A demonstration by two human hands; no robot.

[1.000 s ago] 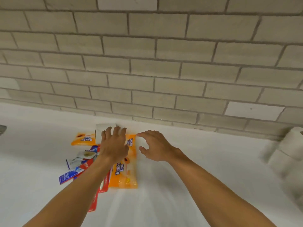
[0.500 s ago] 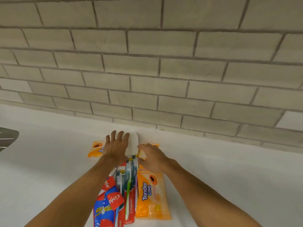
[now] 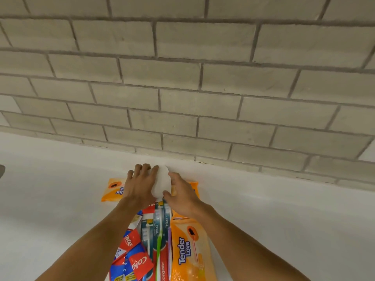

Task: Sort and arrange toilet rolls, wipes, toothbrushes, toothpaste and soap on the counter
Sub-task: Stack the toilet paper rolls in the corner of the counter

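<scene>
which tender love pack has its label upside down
The far pack left of the left hand; its lettering is upside down, on the near pack it runs sideways.

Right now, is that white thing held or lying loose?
Held: the right hand pinches the white object; the left hand touches its other side.

Both bare forearms stretched forward, left hand (image 3: 142, 186) flat, fingers straight, right hand (image 3: 183, 196) thumb and forefinger curled round white oval bar (image 3: 161, 184)
</scene>
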